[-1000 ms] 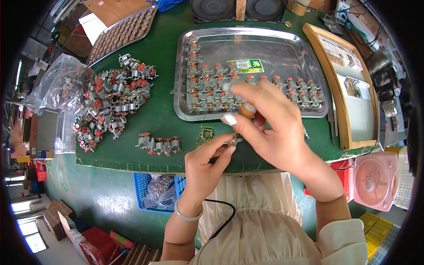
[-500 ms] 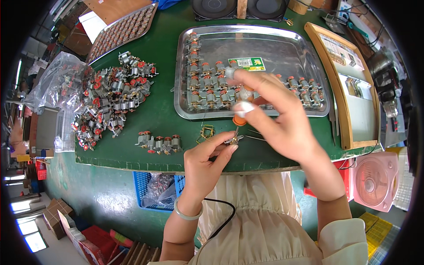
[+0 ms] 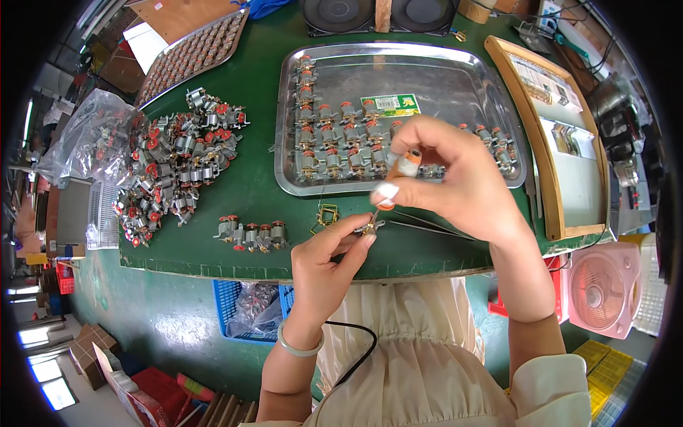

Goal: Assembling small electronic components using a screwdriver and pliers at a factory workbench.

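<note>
I have the small metal part (image 3: 369, 229) near the centre of the frame, just below the large tray, pinched between thumb and forefinger of my left hand (image 3: 324, 260); those fingers hide most of it. My right hand (image 3: 466, 181) is wrapped around the orange handle of a screwdriver (image 3: 408, 165), its shaft pointing down at the part. I can't tell whether the tip is seated. The two hands are near each other, apart.

Just right of the part, tweezers (image 3: 430, 227) lie on the green table (image 3: 263, 149), under my right wrist. Wire frames (image 3: 328, 215) sit just above my left forefinger, and a short row of small motors (image 3: 252, 233) stands to the left of that hand.

Above, the metal tray (image 3: 341, 78) holds more motors in rows, but my right hand blocks some of them. A heap of motors (image 3: 181, 160) fills the left, touching a clear plastic bag (image 3: 99, 135). A wooden-framed box (image 3: 550, 185) stands at the right, and a second tray (image 3: 240, 35) lies upper left.
</note>
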{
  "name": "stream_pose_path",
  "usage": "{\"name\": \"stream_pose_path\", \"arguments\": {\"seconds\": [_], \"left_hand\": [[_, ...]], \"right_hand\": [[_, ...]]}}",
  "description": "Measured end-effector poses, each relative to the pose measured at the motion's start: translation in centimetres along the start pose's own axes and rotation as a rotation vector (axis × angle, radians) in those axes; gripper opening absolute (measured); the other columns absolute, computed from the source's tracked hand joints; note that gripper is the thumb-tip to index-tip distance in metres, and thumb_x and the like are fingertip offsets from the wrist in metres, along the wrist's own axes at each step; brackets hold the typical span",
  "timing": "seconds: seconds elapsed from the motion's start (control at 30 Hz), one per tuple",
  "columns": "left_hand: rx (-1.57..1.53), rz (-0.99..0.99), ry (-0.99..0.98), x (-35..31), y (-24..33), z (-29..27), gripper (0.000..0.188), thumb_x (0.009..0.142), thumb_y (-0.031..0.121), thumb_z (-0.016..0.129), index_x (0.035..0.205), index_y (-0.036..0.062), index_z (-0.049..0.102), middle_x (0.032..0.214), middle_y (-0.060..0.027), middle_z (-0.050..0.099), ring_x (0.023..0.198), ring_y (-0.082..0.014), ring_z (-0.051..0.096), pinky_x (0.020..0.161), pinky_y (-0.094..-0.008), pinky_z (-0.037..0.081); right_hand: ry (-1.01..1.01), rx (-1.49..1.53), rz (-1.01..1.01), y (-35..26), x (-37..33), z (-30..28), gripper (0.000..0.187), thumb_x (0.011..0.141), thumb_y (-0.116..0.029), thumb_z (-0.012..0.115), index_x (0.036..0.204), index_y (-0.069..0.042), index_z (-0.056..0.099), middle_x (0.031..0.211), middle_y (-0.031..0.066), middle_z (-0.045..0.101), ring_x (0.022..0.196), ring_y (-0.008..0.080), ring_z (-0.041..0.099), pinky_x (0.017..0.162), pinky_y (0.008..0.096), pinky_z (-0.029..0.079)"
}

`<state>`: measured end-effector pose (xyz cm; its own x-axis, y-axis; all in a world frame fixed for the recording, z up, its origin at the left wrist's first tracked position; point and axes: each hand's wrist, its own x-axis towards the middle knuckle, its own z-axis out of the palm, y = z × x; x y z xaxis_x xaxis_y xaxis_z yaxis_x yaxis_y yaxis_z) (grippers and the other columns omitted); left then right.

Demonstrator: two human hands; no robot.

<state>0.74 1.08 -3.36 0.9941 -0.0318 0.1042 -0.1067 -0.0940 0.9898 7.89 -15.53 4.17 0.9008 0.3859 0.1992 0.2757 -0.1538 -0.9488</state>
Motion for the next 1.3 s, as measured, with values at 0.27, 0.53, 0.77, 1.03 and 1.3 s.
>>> {"name": "stream_pose_path", "arguments": {"seconds": [0.27, 0.53, 0.77, 1.03, 1.3], "left_hand": [[-0.007, -0.03, -0.019, 0.0, 0.4, 0.1, 0.026, 0.074, -0.004, 0.06, 0.1, -0.0001, 0.059, 0.089, -0.0084, 0.063, 0.077, -0.01, 0.06, 0.068, -0.0207, 0.049], [-0.498, -0.043, -0.057, 0.3, 2.1, -0.4, 0.026, 0.087, 0.009, 0.047, 0.11, -0.0032, 0.049, 0.09, -0.0114, 0.057, 0.081, -0.0248, 0.061, 0.073, -0.0324, 0.053], [-0.723, -0.226, -0.155, 0.3, 2.9, -0.4, 0.028, 0.088, 0.015, 0.045, 0.11, -0.0027, 0.05, 0.093, -0.0165, 0.059, 0.079, -0.0273, 0.062, 0.067, -0.0314, 0.054], [-0.674, -0.224, -0.173, 0.2, 3.2, -0.3, 0.029, 0.088, 0.015, 0.045, 0.11, -0.0039, 0.049, 0.093, -0.0163, 0.059, 0.078, -0.027, 0.062, 0.066, -0.0314, 0.055], [-0.725, -0.242, -0.196, 0.3, 3.6, -0.4, 0.031, 0.088, 0.015, 0.046, 0.112, -0.0039, 0.048, 0.096, -0.0169, 0.058, 0.081, -0.0297, 0.061, 0.07, -0.0334, 0.054]], "right_hand": [[0.255, 0.224, -0.011, 1.2, -1.0, 1.8, 0.032, 0.072, -0.015, 0.069, 0.071, -0.004, 0.039, 0.055, 0.0011, 0.044, 0.052, 0.0062, 0.043, 0.042, 0.0219, 0.034], [0.049, 0.628, 0.467, 1.1, -6.0, 2.0, 0.018, 0.08, -0.007, 0.057, 0.093, 0.003, 0.049, 0.057, -0.0029, 0.044, 0.042, 0.003, 0.038, 0.037, 0.0176, 0.029], [0.227, 0.911, 0.411, 1.4, -5.7, 3.7, 0.023, 0.08, -0.008, 0.058, 0.098, 0.003, 0.049, 0.061, 0.0003, 0.051, 0.044, 0.0036, 0.04, 0.038, 0.0196, 0.033], [0.263, 0.868, 0.318, 1.3, -5.7, 3.9, 0.013, 0.08, -0.005, 0.057, 0.089, 0.004, 0.053, 0.061, 0.0017, 0.053, 0.044, 0.0038, 0.041, 0.039, 0.0193, 0.035], [0.322, 0.853, 0.377, 1.9, -6.5, 2.8, 0.017, 0.081, -0.006, 0.055, 0.094, 0.005, 0.05, 0.059, 0.0031, 0.052, 0.045, 0.0056, 0.042, 0.04, 0.0223, 0.038]]}}
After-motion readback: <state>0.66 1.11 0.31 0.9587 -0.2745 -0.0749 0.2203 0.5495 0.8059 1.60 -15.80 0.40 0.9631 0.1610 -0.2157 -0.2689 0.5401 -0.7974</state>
